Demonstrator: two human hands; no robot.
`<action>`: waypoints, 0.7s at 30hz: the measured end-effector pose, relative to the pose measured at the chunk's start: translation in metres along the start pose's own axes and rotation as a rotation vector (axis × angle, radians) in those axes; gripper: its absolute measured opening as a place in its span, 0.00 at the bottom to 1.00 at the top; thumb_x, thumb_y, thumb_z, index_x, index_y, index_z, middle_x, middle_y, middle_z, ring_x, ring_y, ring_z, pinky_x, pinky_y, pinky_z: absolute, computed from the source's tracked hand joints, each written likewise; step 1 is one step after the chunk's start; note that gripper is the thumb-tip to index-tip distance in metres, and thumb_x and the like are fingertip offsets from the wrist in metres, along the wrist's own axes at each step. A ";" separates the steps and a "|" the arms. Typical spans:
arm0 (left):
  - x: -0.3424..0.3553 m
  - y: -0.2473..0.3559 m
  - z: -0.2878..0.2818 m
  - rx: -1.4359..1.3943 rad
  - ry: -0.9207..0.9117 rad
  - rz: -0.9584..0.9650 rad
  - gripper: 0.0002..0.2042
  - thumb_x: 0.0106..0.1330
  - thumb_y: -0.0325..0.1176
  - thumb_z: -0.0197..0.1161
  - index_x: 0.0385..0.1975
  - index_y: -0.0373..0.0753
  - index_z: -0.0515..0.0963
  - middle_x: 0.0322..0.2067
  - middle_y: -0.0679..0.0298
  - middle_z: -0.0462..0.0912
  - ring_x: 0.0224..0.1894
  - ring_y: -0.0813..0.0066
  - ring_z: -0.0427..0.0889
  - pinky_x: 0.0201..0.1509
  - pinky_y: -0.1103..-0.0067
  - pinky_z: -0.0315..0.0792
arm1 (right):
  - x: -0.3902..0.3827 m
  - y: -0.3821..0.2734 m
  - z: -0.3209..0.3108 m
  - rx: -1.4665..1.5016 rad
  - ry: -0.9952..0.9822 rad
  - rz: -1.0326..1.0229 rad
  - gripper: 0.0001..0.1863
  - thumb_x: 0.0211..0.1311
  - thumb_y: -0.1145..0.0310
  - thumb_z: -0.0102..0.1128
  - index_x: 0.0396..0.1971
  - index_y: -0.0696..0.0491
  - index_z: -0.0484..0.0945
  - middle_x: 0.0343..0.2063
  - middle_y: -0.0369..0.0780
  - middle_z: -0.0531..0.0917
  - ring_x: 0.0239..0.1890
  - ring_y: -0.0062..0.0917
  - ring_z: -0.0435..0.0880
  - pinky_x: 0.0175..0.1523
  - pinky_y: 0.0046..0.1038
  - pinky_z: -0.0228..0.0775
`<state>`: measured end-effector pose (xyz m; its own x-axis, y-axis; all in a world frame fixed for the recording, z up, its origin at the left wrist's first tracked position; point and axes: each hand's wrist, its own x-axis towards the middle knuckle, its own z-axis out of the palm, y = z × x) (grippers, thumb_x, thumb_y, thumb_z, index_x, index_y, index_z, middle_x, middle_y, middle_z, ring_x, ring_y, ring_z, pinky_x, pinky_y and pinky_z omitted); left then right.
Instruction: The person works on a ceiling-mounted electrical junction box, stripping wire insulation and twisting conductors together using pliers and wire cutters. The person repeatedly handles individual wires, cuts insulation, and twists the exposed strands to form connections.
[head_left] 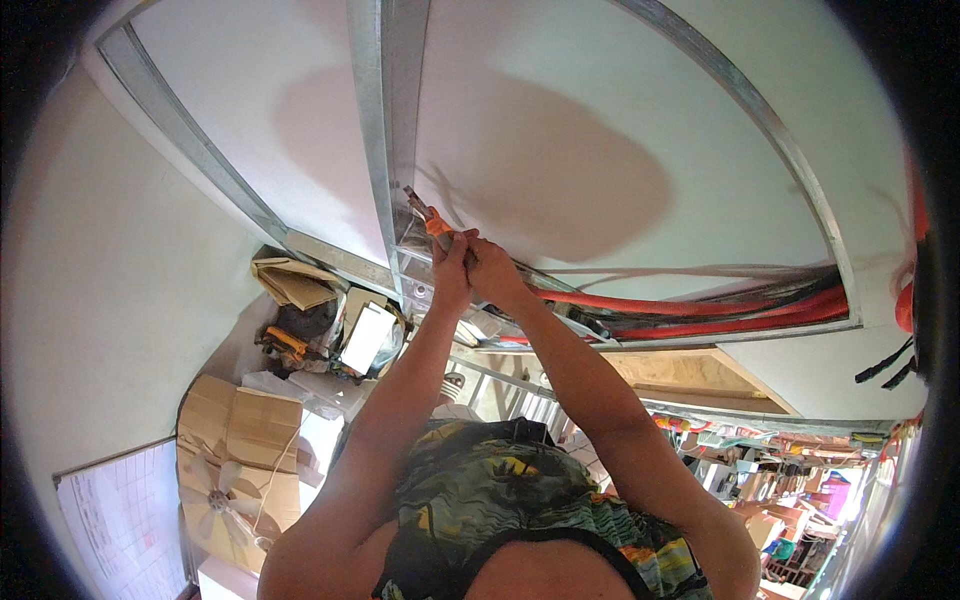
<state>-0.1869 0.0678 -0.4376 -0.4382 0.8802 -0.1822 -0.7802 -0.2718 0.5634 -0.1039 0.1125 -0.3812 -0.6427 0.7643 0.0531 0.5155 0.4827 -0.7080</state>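
Observation:
An orange-handled metal hand tool (432, 218), perhaps pliers or snips, points up and left at the lower part of a grey metal stud (373, 120). My left hand (450, 260) is closed on its handle. My right hand (487, 262) is closed alongside, touching my left, and also grips the tool. Whether the jaws touch the stud is unclear. Behind them is a white board (530, 120) with shadows on it, and red hoses (690, 325) lie along the frame's lower edge to the right.
Cardboard sheets (240, 420), a fan (215, 500) and a pile of bags and tools (290, 345) are at the lower left. A wooden-lined recess (690, 375) is below the hoses. A metal ladder (500, 395) stands below me. Cluttered shelves (740, 480) fill the lower right.

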 end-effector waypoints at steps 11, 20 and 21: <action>-0.013 0.027 -0.017 0.135 -0.039 0.050 0.19 0.66 0.26 0.63 0.57 0.33 0.75 0.52 0.63 0.80 0.48 0.75 0.80 0.52 0.76 0.74 | -0.036 -0.039 -0.018 0.159 -0.163 0.123 0.16 0.69 0.63 0.55 0.51 0.56 0.80 0.43 0.57 0.85 0.47 0.54 0.85 0.54 0.47 0.76; -0.073 0.071 -0.060 0.201 -0.143 -0.162 0.25 0.54 0.24 0.56 0.55 0.29 0.77 0.52 0.55 0.81 0.66 0.57 0.76 0.68 0.65 0.69 | -0.115 0.037 -0.040 -0.690 -0.033 0.292 0.33 0.63 0.52 0.69 0.62 0.55 0.73 0.57 0.55 0.79 0.58 0.47 0.82 0.56 0.43 0.77; -0.080 0.071 -0.061 0.241 -0.127 -0.187 0.24 0.54 0.25 0.57 0.53 0.29 0.77 0.51 0.56 0.81 0.65 0.57 0.77 0.68 0.65 0.69 | -0.117 0.046 -0.035 -0.839 -0.087 0.322 0.35 0.62 0.49 0.69 0.63 0.54 0.72 0.58 0.57 0.78 0.60 0.49 0.80 0.58 0.44 0.77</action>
<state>-0.2347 -0.0456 -0.4322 -0.2266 0.9518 -0.2068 -0.7073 -0.0148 0.7068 0.0144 0.0599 -0.3955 -0.4185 0.8978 -0.1369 0.9001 0.4301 0.0689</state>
